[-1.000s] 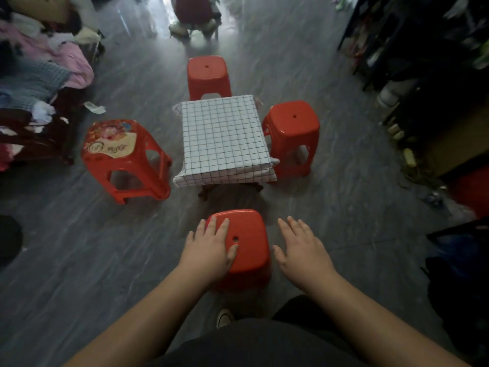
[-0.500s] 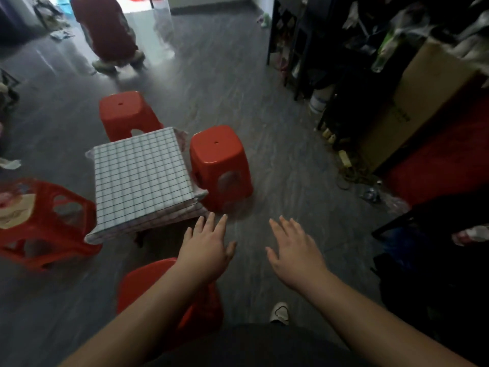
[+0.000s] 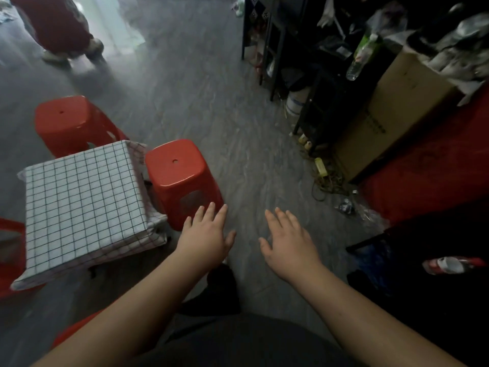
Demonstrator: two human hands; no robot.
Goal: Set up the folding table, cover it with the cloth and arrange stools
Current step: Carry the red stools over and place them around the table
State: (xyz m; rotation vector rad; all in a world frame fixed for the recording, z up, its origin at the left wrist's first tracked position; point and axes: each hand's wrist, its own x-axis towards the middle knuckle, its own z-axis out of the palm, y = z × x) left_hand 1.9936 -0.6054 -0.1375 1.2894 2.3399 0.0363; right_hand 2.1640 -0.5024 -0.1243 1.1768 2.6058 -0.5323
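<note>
The low folding table stands at the left under a white checked cloth (image 3: 84,200). One red stool (image 3: 180,173) sits against its right side and another red stool (image 3: 71,123) behind it. A third red stool (image 3: 10,250) shows only partly at the left edge. A sliver of a fourth red stool (image 3: 76,329) peeks out under my left forearm. My left hand (image 3: 206,234) and my right hand (image 3: 288,242) hover open, palms down, over the bare floor to the right of the table, holding nothing.
Another person's legs in red trousers (image 3: 60,25) stand at the far left. A dark shelf unit (image 3: 304,62), a cardboard box (image 3: 383,115) and clutter line the right side. A red surface (image 3: 423,168) lies at right, with litter on the floor (image 3: 344,207) before it.
My view has swung right, so the table and stools have slid left. My hands have come off the near stool, which is now mostly hidden under my left arm.
</note>
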